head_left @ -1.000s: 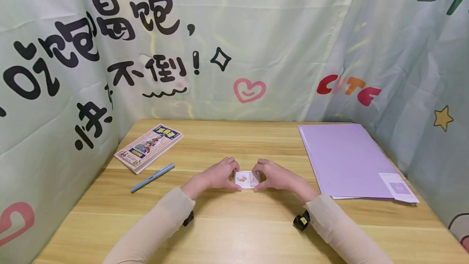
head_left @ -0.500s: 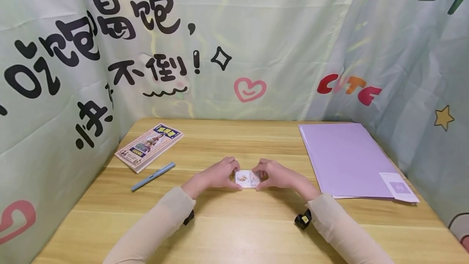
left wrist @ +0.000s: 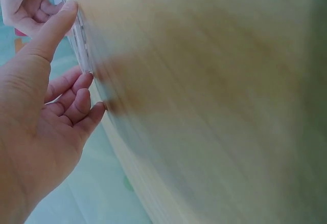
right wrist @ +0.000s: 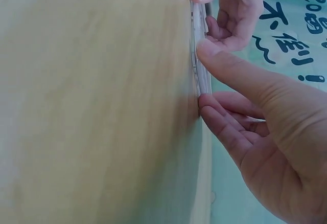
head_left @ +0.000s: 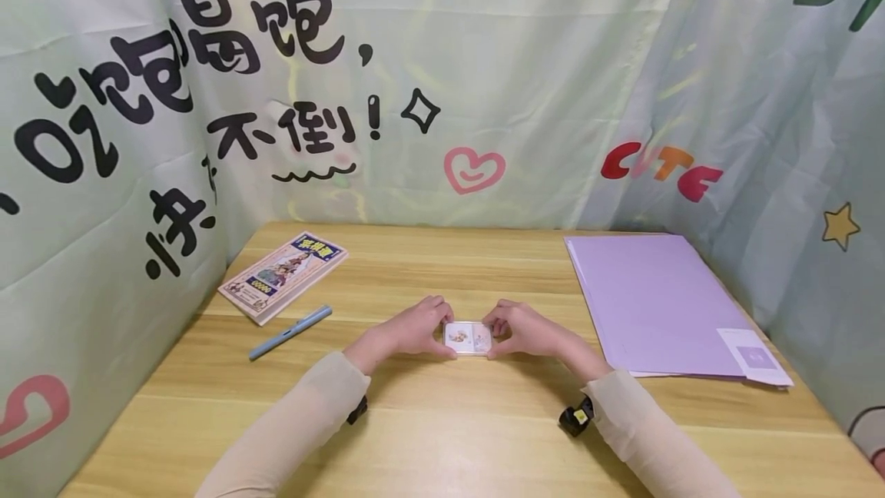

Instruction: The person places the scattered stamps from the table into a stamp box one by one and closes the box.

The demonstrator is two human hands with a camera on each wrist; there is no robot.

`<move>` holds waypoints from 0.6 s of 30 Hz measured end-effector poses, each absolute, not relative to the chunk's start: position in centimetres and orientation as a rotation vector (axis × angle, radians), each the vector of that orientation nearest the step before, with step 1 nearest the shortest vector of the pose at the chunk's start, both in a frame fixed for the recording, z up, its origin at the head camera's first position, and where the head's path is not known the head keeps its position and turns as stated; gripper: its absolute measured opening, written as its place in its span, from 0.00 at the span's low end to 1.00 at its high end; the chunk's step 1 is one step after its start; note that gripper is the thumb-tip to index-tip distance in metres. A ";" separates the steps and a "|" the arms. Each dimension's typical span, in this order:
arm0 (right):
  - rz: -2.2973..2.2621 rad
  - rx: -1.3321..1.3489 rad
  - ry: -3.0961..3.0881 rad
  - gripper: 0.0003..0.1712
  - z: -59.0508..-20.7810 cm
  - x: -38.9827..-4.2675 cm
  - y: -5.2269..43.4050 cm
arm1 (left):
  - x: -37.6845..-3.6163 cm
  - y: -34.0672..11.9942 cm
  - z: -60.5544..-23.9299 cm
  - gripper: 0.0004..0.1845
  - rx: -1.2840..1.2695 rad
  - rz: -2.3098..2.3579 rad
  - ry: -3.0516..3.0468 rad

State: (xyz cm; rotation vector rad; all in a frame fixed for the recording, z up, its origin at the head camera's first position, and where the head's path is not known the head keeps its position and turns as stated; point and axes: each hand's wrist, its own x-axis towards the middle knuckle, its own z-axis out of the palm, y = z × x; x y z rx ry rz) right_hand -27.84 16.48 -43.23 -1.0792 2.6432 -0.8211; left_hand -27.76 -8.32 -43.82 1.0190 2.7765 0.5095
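A small flat clear plastic case [head_left: 459, 337] lies on the tabletop in the head view, with two small printed pictures side by side under its cover. My left hand [head_left: 413, 327] holds its left end, thumb on the near edge and fingers at the far corner. At the other end my right hand [head_left: 525, 330] has its thumb at the near right corner and curled fingers at the far right corner. The right wrist view shows the thin side of the case [right wrist: 200, 75] between thumb and fingertips. From the left wrist the case [left wrist: 80, 45] appears edge-on, thumb against its near side.
A pink illustrated booklet [head_left: 283, 277] lies at the back left, with a blue pen [head_left: 290, 333] in front of it. At the right are a large purple folder [head_left: 650, 302] and a small white card [head_left: 754, 357] on its corner. Printed curtains [head_left: 387, 37] enclose the wooden table [head_left: 456, 436].
My right hand has slid slightly to the right, uncovering more of the case's right picture. The left hand keeps its hold, and the head view has shifted a little.
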 end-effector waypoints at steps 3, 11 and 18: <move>-0.841 -1.060 2.644 0.28 -43.3 -27.7 16.6 | -27.7 -8.2 -44.0 0.31 1.019 0.521 2.778; -0.840 -1.021 2.630 0.26 -43.1 -27.7 16.4 | -27.8 -8.3 -44.2 0.31 1.025 0.530 2.777; -0.831 -1.030 2.618 0.25 -42.9 -27.9 16.0 | -27.8 -8.3 -44.0 0.31 1.024 0.528 2.775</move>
